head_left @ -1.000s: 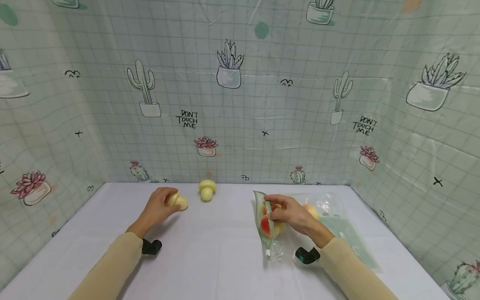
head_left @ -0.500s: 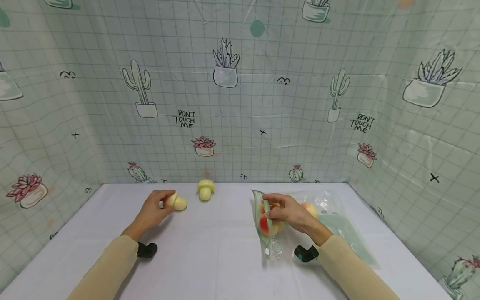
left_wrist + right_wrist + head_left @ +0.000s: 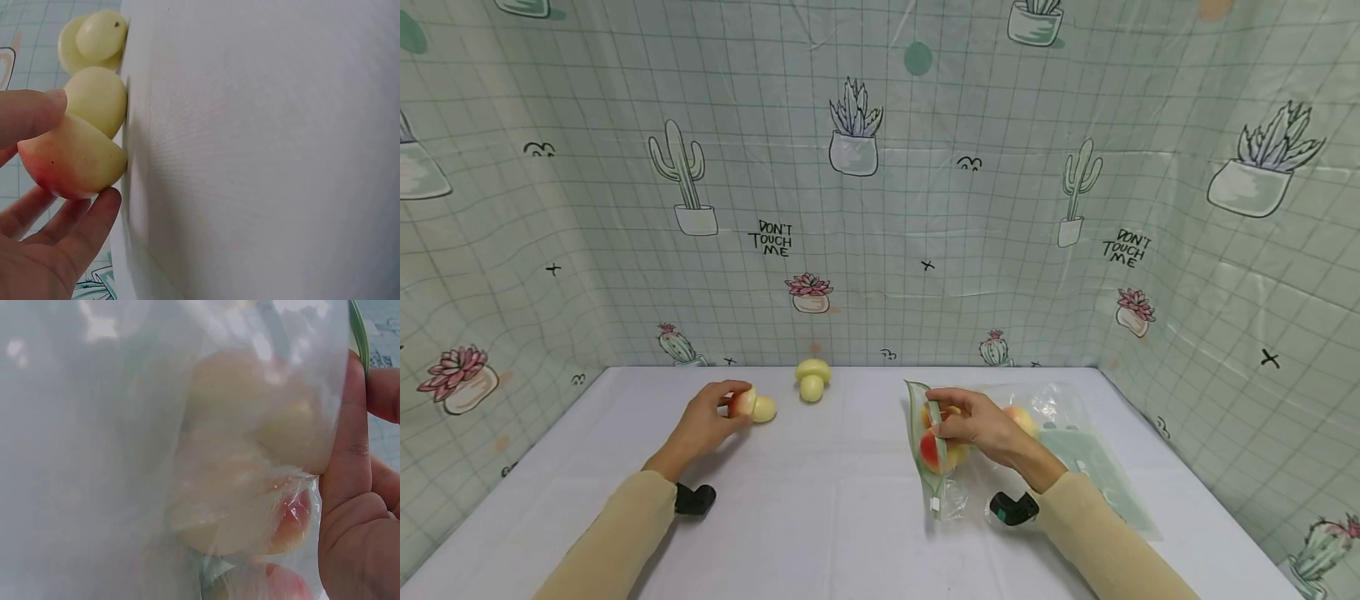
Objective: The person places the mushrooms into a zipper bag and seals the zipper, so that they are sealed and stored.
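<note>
In the head view my left hand (image 3: 703, 421) grips a toy mushroom (image 3: 763, 409) lying on its side, its pale stem pointing right. The left wrist view shows thumb and fingertips around the red-and-yellow cap (image 3: 69, 159), close to the tabletop. Behind it is a second, all-yellow toy mushroom (image 3: 812, 382). My right hand (image 3: 985, 429) pinches the green-edged rim of a clear zip bag (image 3: 917, 417), holding its mouth up. Several round red-and-yellow pieces (image 3: 929, 450) show inside; the film blurs them in the right wrist view.
The green-tinted part of the bag (image 3: 1101, 467) spreads over the right of the white table (image 3: 835, 517). A white slider (image 3: 935, 504) sits at the near end of its mouth. A patterned cloth (image 3: 895, 217) hangs behind and at both sides.
The gripped mushroom has turned so the red side of its cap shows, and my left fingers have shifted slightly left. My right hand and the bag have stayed nearly still.
</note>
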Motion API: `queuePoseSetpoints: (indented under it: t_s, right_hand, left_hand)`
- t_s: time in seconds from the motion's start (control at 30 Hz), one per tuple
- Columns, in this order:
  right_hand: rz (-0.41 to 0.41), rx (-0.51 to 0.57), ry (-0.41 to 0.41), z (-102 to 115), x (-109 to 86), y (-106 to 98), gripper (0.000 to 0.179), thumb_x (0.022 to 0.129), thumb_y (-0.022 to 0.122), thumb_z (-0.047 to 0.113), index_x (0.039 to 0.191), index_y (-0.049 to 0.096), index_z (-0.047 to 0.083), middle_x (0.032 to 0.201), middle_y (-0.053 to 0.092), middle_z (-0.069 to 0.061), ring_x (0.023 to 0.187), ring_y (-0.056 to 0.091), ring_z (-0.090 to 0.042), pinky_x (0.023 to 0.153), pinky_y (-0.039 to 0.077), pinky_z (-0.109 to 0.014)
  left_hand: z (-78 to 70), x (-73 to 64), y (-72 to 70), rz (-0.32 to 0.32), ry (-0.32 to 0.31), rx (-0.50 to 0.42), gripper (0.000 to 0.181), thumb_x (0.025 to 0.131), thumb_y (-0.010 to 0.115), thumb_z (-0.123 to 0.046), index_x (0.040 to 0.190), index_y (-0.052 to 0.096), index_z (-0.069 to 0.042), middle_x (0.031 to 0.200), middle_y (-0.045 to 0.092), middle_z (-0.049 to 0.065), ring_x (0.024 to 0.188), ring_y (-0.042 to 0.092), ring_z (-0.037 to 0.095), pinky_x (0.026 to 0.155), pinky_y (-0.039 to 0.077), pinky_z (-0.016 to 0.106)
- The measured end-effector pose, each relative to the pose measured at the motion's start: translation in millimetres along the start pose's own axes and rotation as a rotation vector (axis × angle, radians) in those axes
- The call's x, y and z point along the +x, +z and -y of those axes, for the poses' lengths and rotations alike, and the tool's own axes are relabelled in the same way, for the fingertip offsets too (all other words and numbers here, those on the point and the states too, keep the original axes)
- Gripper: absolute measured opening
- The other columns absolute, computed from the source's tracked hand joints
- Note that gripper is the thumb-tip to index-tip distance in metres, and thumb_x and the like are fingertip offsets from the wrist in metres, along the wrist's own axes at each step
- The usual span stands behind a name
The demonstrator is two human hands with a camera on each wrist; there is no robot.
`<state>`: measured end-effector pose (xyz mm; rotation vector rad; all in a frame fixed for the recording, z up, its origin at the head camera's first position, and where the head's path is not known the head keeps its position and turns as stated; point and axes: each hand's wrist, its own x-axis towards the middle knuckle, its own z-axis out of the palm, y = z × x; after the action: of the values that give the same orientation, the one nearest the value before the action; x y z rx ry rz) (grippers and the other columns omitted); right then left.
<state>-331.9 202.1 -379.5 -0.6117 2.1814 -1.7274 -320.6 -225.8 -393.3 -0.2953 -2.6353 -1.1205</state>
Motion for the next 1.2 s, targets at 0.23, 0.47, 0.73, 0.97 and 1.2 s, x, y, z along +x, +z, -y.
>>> queuePoseSetpoints:
  t_s: [0.23, 0.47, 0.73, 0.97, 1.2]
  right_hand:
    - [-0.006, -0.007, -0.005, -0.5, -0.2, 0.2, 0.063, 0.084, 0.067, 0.007, 0.141, 0.042, -0.001, 0.134, 0.047, -0.023, 0.115, 0.051, -0.032, 0.086, 0.052, -0.035]
    - [-0.015, -0.027, -0.011, -0.2, -2.0, 0.5, 0.062, 0.084, 0.066, 0.007, 0.140, 0.042, -0.003, 0.131, 0.049, -0.023, 0.107, 0.054, -0.026, 0.084, 0.053, -0.036]
    - [-0.007, -0.012, -0.020, 0.3, -0.8, 1.4, 0.063, 0.084, 0.066, 0.006, 0.140, 0.040, -0.005, 0.130, 0.048, -0.025, 0.105, 0.055, -0.023, 0.084, 0.053, -0.035]
    - [-0.010, -0.023, -0.020, 0.2, -1.0, 1.4, 0.063, 0.084, 0.067, 0.006, 0.140, 0.041, -0.004, 0.129, 0.049, -0.023, 0.105, 0.054, -0.023, 0.084, 0.053, -0.035]
    - [-0.009, -0.034, -0.020, 2.6, -2.1, 1.6, 0.062, 0.084, 0.067, 0.007, 0.140, 0.041, -0.003, 0.128, 0.050, -0.022, 0.105, 0.054, -0.024, 0.083, 0.053, -0.035]
  left_hand:
    - [-0.5, 0.1, -0.4, 0.027, -0.016, -0.019, 0.047, 0.083, 0.069, -0.002, 0.127, 0.053, 0.000, 0.130, 0.048, 0.026, 0.112, 0.052, 0.047, 0.095, 0.043, 0.055]
    - [0.4, 0.8, 2.3, 0.028, 0.011, -0.047, 0.045, 0.081, 0.069, 0.001, 0.124, 0.054, 0.002, 0.123, 0.050, 0.027, 0.109, 0.054, 0.048, 0.094, 0.044, 0.054]
    - [-6.4, 0.9, 11.9, 0.035, 0.053, -0.059, 0.045, 0.081, 0.071, 0.000, 0.123, 0.054, 0.002, 0.119, 0.051, 0.024, 0.106, 0.056, 0.043, 0.089, 0.049, 0.050]
    - [-21.0, -0.4, 23.6, 0.061, 0.065, -0.074, 0.045, 0.081, 0.072, -0.002, 0.123, 0.055, -0.001, 0.121, 0.050, 0.021, 0.108, 0.056, 0.041, 0.090, 0.049, 0.049]
    - [-41.7, -7.9, 37.5, 0.072, 0.104, -0.114, 0.045, 0.080, 0.073, -0.001, 0.122, 0.056, -0.003, 0.120, 0.051, 0.018, 0.106, 0.057, 0.036, 0.081, 0.054, 0.039]
